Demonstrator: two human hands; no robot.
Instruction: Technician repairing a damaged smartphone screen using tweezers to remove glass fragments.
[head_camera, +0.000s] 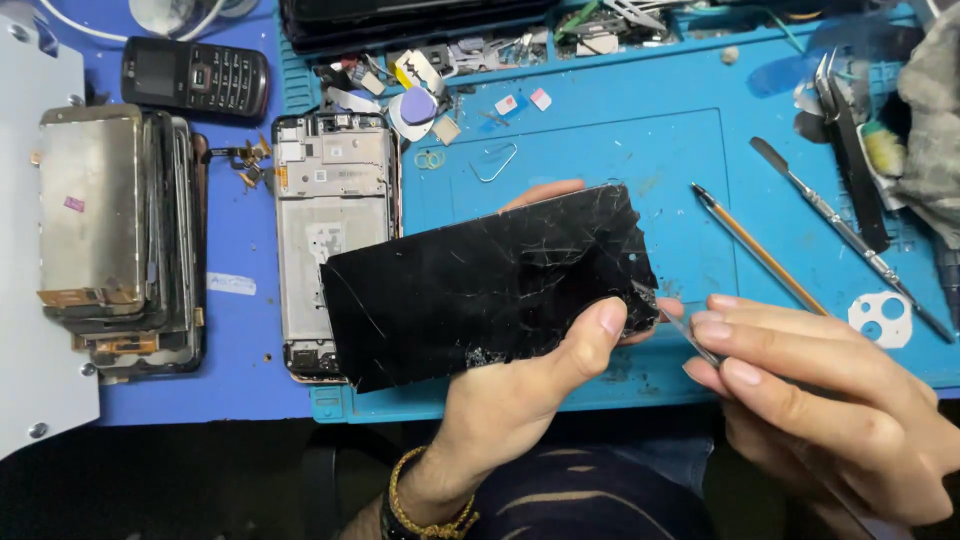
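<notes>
My left hand (520, 400) grips a black, badly cracked phone screen panel (480, 285), thumb on its face near the right end and fingertips showing behind the top edge. It is held tilted above the blue work mat (640, 160). My right hand (820, 400) pinches a thin metal tool (680, 325) whose tip touches the panel's right edge. An opened phone frame (335, 190) lies on the mat just left of the panel, partly covered by it.
A stack of old screens and frames (120, 240) sits at the left, with a black keypad phone (195, 77) behind it. On the right of the mat lie an orange-handled tool (760, 250), a metal spudger (850, 240) and tweezers (850, 150). Small parts litter the mat's back edge.
</notes>
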